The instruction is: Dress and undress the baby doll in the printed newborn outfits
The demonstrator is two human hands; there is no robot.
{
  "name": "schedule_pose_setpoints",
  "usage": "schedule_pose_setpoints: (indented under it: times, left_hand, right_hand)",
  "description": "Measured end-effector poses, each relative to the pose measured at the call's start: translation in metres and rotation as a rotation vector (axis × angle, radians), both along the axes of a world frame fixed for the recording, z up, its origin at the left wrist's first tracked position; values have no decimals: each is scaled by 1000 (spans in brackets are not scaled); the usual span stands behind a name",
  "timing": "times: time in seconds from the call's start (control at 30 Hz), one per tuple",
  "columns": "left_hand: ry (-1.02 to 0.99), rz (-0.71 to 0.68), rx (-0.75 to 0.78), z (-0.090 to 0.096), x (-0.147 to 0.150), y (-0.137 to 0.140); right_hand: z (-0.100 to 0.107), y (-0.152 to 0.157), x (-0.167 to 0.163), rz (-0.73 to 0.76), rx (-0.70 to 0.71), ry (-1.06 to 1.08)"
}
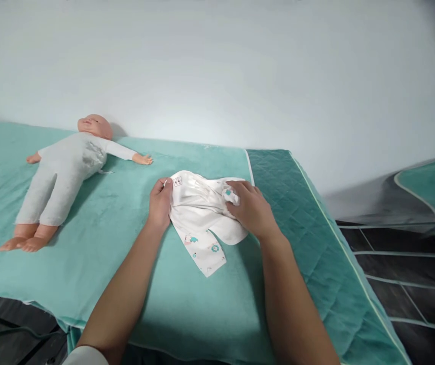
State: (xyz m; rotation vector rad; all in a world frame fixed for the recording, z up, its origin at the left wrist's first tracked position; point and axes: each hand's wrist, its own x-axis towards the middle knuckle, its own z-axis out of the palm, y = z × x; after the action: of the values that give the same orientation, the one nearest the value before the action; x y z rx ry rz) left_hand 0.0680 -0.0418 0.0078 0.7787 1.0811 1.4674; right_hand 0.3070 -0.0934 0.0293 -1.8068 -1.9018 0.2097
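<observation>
A white baby garment [198, 203] lies partly bunched on the green bed cover, with small teal and orange prints on one sleeve-like part that points toward me. My left hand [160, 203] pinches its left edge beside a small printed label. Fingers of my right hand [252, 210] are closed around a crumpled, printed fold at the garment's right side. To the left, a baby doll [69, 157] in a white body suit rests on its back, arms spread, apart from both hands. The doll's chest has a grey worn patch.
The green cover [118, 284] spreads over the bed, with a darker quilted section [297, 228] at the right. A white wall [217, 76] stands behind. At far right are another green-covered surface [430, 187] and a dark metal slatted frame [403, 274].
</observation>
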Motion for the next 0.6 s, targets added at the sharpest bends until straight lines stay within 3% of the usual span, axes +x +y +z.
schedule_pose_setpoints:
  times: [0.13, 0.2, 0.27, 0.3, 0.37, 0.43, 0.5, 0.6]
  left_hand:
    - [-22, 50, -3, -2, -3, 1]
    - [-23, 55, -7, -2, -4, 1]
    - [-4, 63, -10, -3, -4, 2]
    - [6, 64, -13, -3, -4, 2]
    - [34, 62, -10, -4, -3, 1]
    - [102, 50, -7, -5, -2, 0]
    - [200, 19, -1, -1, -1, -5]
    - [317, -45, 124, 20, -3, -20]
  right_hand:
    - [26, -32, 8, -62, 174, 65]
    - [34, -50, 26, -183, 251, -8]
    - [31, -64, 50, -342, 201, -120]
    - [25, -69, 63, -385, 111, -164]
    - [7, -75, 85, -352, -122, -249]
    - [-9, -78, 98, -341, -260, -336]
    - [-13, -77, 98, -342, -259, -368]
    - [12, -68, 72, -220, -65, -245]
